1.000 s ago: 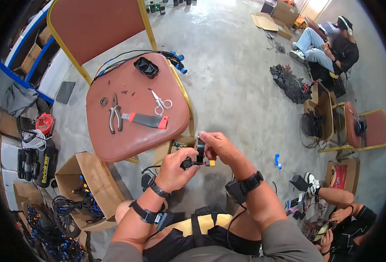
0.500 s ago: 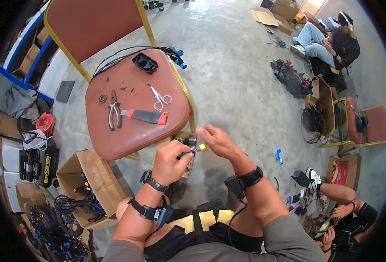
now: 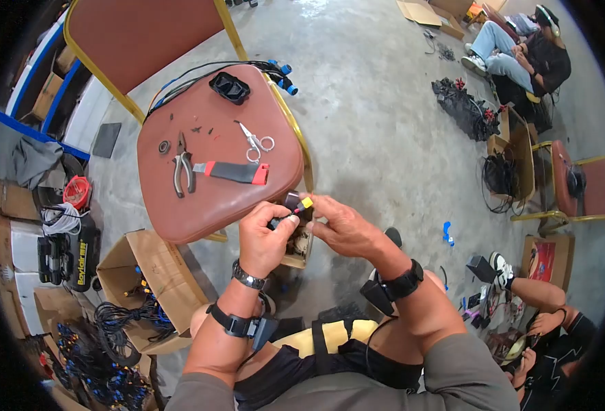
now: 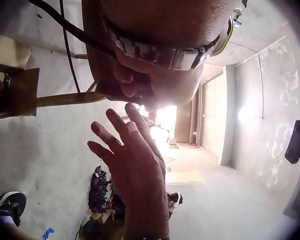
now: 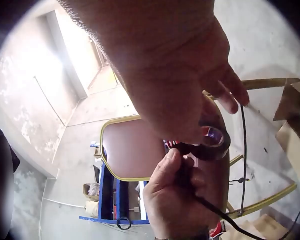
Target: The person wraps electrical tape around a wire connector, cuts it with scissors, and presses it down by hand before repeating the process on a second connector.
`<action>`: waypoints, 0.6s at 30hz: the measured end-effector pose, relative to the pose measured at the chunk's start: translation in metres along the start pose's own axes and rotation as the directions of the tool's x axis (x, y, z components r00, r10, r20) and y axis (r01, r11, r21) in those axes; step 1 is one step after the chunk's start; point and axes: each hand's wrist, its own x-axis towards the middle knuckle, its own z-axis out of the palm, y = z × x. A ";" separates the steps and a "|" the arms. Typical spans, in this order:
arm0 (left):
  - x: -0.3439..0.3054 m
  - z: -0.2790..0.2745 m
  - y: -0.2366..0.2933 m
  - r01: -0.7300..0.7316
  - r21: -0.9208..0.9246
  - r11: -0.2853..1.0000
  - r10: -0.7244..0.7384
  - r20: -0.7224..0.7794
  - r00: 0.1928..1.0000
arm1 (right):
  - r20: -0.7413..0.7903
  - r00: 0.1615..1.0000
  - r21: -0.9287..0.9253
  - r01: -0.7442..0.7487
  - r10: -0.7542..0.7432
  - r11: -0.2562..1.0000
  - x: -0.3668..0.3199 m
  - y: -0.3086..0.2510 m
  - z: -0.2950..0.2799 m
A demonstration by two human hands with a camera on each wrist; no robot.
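Note:
In the head view my left hand [image 3: 265, 236] pinches a black cable with a yellow connector [image 3: 307, 203] at its end. The right wrist view shows the left thumb and fingers on this cable [image 5: 225, 216]. Beside them is a dark roll of tape [image 5: 221, 150], also seen as a dark roll [image 3: 292, 198] just beyond the left fingertips in the head view. My right hand [image 3: 347, 226] is close to the connector's right side. Its fingers are extended and spread in the left wrist view, with nothing in their grasp.
On the chair seat [image 3: 206, 212] lie pliers [image 3: 183, 168], a red-and-black utility knife [image 3: 234, 171], scissors [image 3: 254, 142] and a black tray [image 3: 230, 88]. A cardboard box of cables [image 3: 169, 267] stands at left. Two other people sit at right.
The right hand has let go of the tape roll it held up and moved apart from it, then come back near the connector. The left hand keeps its grip on the cable.

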 end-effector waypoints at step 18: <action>0.004 -0.011 -0.003 0.413 -0.577 0.705 -0.287 0.300 0.910 | -0.065 0.997 0.427 0.055 -0.029 0.903 0.010 -0.008 0.008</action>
